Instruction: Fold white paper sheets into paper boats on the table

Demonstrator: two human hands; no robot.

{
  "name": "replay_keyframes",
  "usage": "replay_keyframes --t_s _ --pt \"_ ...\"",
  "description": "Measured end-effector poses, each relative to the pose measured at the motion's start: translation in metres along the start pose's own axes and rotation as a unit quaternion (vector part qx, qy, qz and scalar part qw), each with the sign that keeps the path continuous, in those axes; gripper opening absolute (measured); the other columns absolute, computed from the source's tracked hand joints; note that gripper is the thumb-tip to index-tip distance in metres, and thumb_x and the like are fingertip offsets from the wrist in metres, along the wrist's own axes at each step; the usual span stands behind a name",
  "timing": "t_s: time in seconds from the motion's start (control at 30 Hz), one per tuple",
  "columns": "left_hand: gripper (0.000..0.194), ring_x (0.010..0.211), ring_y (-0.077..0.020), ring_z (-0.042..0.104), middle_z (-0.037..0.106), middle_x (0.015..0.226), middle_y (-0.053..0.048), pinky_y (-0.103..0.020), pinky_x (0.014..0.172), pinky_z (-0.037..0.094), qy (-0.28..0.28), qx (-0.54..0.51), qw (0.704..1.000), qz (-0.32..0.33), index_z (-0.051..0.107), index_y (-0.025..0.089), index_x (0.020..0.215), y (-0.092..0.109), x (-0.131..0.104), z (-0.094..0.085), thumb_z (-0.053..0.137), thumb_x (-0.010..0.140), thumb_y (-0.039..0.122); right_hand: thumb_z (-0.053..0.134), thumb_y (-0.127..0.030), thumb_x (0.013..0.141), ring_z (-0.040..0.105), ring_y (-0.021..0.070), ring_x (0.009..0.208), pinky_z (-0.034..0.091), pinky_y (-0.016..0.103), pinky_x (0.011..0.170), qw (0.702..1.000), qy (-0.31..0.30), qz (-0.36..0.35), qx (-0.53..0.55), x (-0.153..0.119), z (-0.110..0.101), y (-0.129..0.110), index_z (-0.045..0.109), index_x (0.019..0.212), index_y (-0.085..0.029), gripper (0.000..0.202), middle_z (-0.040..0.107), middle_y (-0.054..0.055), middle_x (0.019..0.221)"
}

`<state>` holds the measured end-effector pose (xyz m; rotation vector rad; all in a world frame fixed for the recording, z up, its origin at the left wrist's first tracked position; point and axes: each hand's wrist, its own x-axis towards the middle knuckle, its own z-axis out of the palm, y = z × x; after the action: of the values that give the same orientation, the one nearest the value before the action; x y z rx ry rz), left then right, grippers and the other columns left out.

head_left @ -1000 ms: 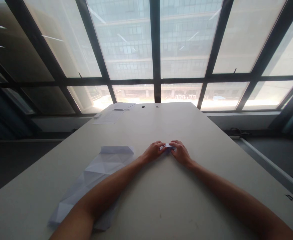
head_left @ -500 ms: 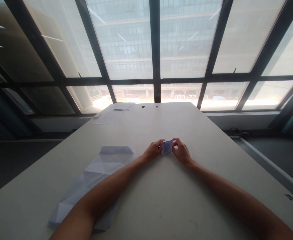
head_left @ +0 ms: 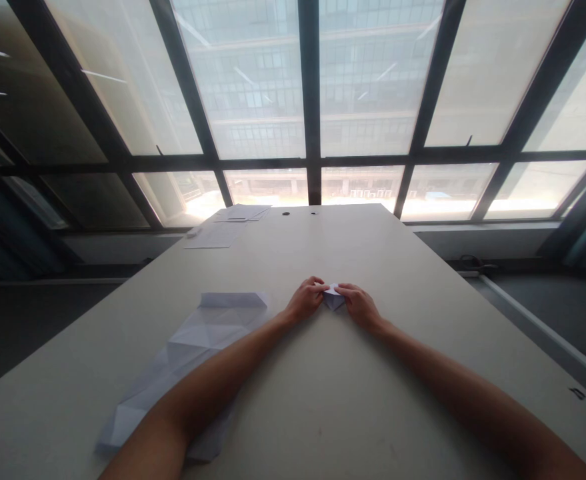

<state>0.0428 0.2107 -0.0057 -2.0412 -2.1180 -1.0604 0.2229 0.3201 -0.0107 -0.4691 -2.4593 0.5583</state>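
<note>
Folded paper (head_left: 334,298), white, directly between left grip (head_left: 306,299) and right grip (head_left: 360,305), over the table (head_left: 323,373). Both grips pinch it: left one at its left edge, right one at its right edge, fingertips laid on the top face, the two sets close together. Top face bright; side toward the wearer shaded, narrowing downward to a point. Cannot tell whether it touches the table. Left of and nearer than left grip: a creased sheet (head_left: 197,340), flat-lying, fold lines across it, far strip folded; left forearm (head_left: 227,373) passes over and hides part. Well beyond left grip, at the table's far left corner: papers (head_left: 245,212), some overlapping. Ahead and slightly left of the grips, near the far edge: a round dark hole (head_left: 286,213). Well right of and nearer than right grip, by the table's side edge: a dark mark (head_left: 577,393). Past the far edge, facing both grips: dark window frames (head_left: 311,87), pale glass between.
</note>
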Motion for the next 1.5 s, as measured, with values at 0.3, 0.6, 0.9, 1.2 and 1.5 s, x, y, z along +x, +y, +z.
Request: replay_keyframes --t_s 0.3,0.6,0.9,1.2,1.5 --pt "0.028 0.104 -0.0194 0.061 0.070 0.111 -0.003 -0.032 0.099 0.044 -0.022 0.040 0.999 -0.001 0.074 0.023 0.104 0.007 0.001 -0.003 0.049 0.091 0.022 0.040 -0.015 0.089 0.036 0.0225 0.139 0.026 0.042 0.115 0.990 -0.111 -0.040 -0.071 -0.001 0.002 0.000 0.043 0.144 -0.015 0.055 0.041 0.012 0.150" --pt "0.051 0.139 -0.0223 0.036 0.044 0.148 -0.007 -0.040 0.114 0.028 -0.137 0.092 0.986 0.025 0.042 0.024 0.144 0.007 -0.002 -0.002 0.047 0.096 0.040 0.030 -0.039 0.101 0.026 0.0228 0.144 0.018 0.049 0.117 0.987 -0.142 -0.035 -0.066 -0.001 0.002 -0.003 0.033 0.150 -0.018 0.053 0.033 0.011 0.154" --pt "0.062 0.147 -0.0232 0.016 0.020 0.159 -0.007 -0.045 0.118 0.012 -0.221 0.152 0.963 0.032 0.018 0.021 0.155 0.005 -0.003 -0.001 0.021 0.101 0.053 0.037 -0.043 0.097 0.019 0.0248 0.146 0.009 0.048 0.117 0.982 -0.149 0.046 -0.108 -0.001 0.006 -0.002 0.029 0.151 -0.011 0.063 0.028 0.015 0.156" --pt "0.061 0.148 -0.0240 0.012 0.015 0.160 -0.007 -0.048 0.117 0.011 -0.232 0.156 0.959 0.040 0.015 0.022 0.155 0.006 -0.004 -0.003 0.014 0.102 0.052 0.032 -0.039 0.098 0.018 0.0233 0.146 0.008 0.049 0.117 0.981 -0.158 0.041 -0.109 -0.001 0.002 -0.003 0.028 0.151 -0.014 0.059 0.025 0.011 0.157" --pt "0.055 0.147 -0.0232 0.016 0.020 0.159 -0.005 -0.049 0.117 0.014 -0.220 0.136 0.965 0.040 0.020 0.027 0.154 0.004 -0.004 -0.002 0.023 0.103 0.045 0.039 -0.044 0.097 0.018 0.0258 0.146 0.009 0.053 0.116 0.982 -0.158 0.040 -0.100 0.000 0.001 -0.004 0.030 0.150 -0.016 0.061 0.027 0.011 0.157"
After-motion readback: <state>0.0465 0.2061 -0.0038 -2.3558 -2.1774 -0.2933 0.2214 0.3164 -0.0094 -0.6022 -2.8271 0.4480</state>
